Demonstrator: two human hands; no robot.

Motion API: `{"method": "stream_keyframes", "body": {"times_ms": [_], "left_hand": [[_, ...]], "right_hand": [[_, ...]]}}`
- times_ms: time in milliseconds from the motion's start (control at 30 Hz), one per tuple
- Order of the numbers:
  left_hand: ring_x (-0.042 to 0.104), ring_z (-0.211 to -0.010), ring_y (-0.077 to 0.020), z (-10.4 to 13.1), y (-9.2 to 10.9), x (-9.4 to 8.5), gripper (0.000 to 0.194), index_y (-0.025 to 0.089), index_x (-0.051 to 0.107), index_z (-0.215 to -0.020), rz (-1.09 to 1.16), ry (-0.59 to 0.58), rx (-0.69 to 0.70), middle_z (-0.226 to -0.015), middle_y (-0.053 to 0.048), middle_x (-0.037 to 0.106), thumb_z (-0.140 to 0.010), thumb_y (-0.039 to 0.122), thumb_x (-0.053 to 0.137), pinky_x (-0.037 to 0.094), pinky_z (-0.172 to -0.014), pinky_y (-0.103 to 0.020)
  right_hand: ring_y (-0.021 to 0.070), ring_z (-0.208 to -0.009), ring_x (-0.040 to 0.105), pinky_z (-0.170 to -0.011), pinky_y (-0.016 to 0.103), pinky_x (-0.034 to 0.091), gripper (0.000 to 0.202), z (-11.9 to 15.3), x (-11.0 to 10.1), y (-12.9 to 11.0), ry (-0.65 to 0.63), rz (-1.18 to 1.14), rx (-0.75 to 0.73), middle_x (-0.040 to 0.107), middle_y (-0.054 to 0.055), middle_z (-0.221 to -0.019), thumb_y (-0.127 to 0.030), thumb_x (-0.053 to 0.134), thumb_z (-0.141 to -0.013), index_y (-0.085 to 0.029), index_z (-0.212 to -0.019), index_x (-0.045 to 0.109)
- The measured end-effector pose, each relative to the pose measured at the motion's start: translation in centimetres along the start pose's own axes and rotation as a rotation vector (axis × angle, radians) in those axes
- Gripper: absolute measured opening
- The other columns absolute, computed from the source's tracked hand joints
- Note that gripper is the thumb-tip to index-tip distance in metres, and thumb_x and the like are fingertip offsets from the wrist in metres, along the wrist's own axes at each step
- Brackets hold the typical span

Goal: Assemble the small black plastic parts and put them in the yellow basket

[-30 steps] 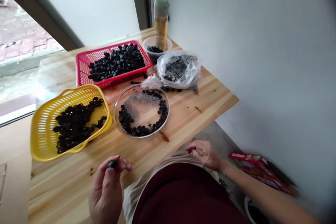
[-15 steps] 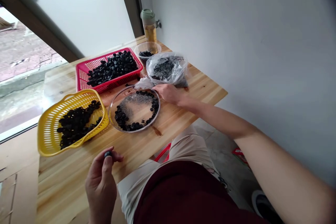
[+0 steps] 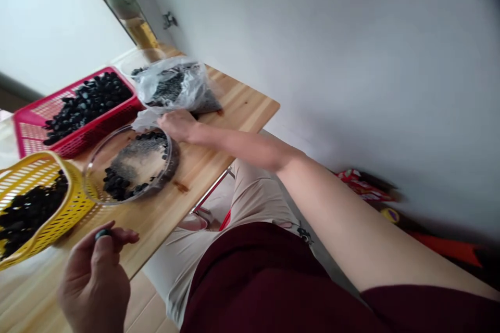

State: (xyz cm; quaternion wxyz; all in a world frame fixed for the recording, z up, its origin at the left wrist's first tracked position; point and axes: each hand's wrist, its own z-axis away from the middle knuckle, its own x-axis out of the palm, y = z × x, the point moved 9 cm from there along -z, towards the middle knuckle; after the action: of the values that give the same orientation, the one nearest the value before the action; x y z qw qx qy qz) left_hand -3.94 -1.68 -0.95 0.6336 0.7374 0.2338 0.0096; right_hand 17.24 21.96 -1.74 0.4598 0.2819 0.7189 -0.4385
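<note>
My left hand (image 3: pixel 96 281) is raised over the near edge of the table, pinching a small dark round piece (image 3: pixel 103 234) between thumb and index finger. Farther off, my right hand (image 3: pixel 177 125) is closed at the far right rim of a clear round tray (image 3: pixel 89 179), beside the white edge of a plastic bag (image 3: pixel 187 83); whatever its fingers hold is hidden. Black round pieces (image 3: pixel 116 184) and a patch of fine, thin bits lie in the tray. The bag holds many small dark parts.
A red basket (image 3: pixel 31 138) and a yellow basket (image 3: pixel 72 203), both with black pieces, stand at left on the wooden table (image 3: pixel 250 101). Behind the bag are a clear tub and a bottle (image 3: pixel 136 26). A wall rises at right.
The view has swung right, so the table and baskets sit farther left. My left hand still pinches the dark piece, and my right hand stays by the tray rim and bag.
</note>
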Motion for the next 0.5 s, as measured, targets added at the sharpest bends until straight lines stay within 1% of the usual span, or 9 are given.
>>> {"method": "stream_keyframes", "body": {"times_ms": [100, 167, 267, 333, 367, 433, 500], "left_hand": [[0.065, -0.069, -0.0169, -1.1, -1.7, 0.0, 0.008, 0.024, 0.074, -0.093, 0.095, 0.036, -0.140, -0.077, 0.004, 0.068, -0.088, 0.031, 0.075, 0.057, -0.082, -0.034], [0.062, -0.068, -0.0185, -1.6, -2.1, 0.0, 0.006, 0.027, 0.073, -0.087, 0.093, 0.040, -0.149, -0.075, 0.004, 0.065, -0.086, 0.032, 0.076, 0.057, -0.085, -0.038], [0.057, -0.070, -0.0210, -2.0, -1.6, 0.3, 0.011, 0.029, 0.070, -0.081, 0.099, 0.021, -0.143, -0.079, 0.003, 0.061, -0.085, 0.036, 0.078, 0.054, -0.101, -0.048], [0.056, -0.074, -0.0229, -1.9, -0.8, 0.7, 0.013, 0.030, 0.070, -0.083, 0.092, -0.023, -0.136, -0.085, 0.002, 0.060, -0.087, 0.040, 0.077, 0.047, -0.111, -0.056], [0.056, -0.076, -0.0235, -1.8, -0.3, 0.9, 0.014, 0.031, 0.069, -0.086, 0.088, -0.040, -0.129, -0.087, 0.001, 0.060, -0.088, 0.042, 0.077, 0.045, -0.114, -0.058], [0.057, -0.077, -0.0232, -1.5, 0.3, 0.8, 0.015, 0.031, 0.070, -0.090, 0.085, -0.049, -0.115, -0.089, 0.000, 0.060, -0.090, 0.044, 0.075, 0.045, -0.114, -0.057], [0.058, -0.075, -0.0210, -1.3, 0.3, 0.1, 0.019, 0.028, 0.070, -0.095, 0.068, -0.029, -0.103, -0.086, 0.000, 0.061, -0.090, 0.046, 0.074, 0.053, -0.103, -0.052]], "right_hand": [[0.0203, -0.105, 0.073, -0.090, 0.034, 0.051, 0.024, 1.6, -0.5, 0.5, 0.019, -0.041, 0.035, 0.079, 0.012, -0.115, -0.015, 0.052, -0.104, -0.005, -0.117, 0.069], [0.0173, -0.103, 0.073, -0.087, 0.031, 0.050, 0.022, 3.2, -1.1, 1.0, 0.048, -0.065, 0.060, 0.079, 0.009, -0.113, -0.021, 0.054, -0.104, -0.008, -0.112, 0.070], [0.0156, -0.100, 0.072, -0.082, 0.029, 0.047, 0.024, 5.3, -2.6, 2.1, 0.110, -0.094, 0.090, 0.078, 0.006, -0.112, -0.027, 0.053, -0.106, -0.011, -0.106, 0.071], [0.0166, -0.096, 0.071, -0.079, 0.027, 0.045, 0.025, 6.3, -3.8, 2.9, 0.151, -0.110, 0.101, 0.079, 0.007, -0.110, -0.026, 0.053, -0.106, -0.011, -0.109, 0.072], [0.0175, -0.094, 0.070, -0.078, 0.027, 0.044, 0.024, 6.7, -4.4, 3.2, 0.169, -0.117, 0.102, 0.079, 0.007, -0.109, -0.026, 0.054, -0.105, -0.012, -0.110, 0.073], [0.0190, -0.092, 0.070, -0.077, 0.027, 0.043, 0.023, 6.9, -5.6, 3.3, 0.202, -0.133, 0.088, 0.080, 0.008, -0.105, -0.023, 0.055, -0.104, -0.012, -0.108, 0.075], [0.0196, -0.093, 0.070, -0.078, 0.027, 0.043, 0.021, 6.7, -6.5, 2.6, 0.231, -0.161, 0.041, 0.080, 0.009, -0.103, -0.019, 0.056, -0.104, -0.012, -0.107, 0.076]]}}
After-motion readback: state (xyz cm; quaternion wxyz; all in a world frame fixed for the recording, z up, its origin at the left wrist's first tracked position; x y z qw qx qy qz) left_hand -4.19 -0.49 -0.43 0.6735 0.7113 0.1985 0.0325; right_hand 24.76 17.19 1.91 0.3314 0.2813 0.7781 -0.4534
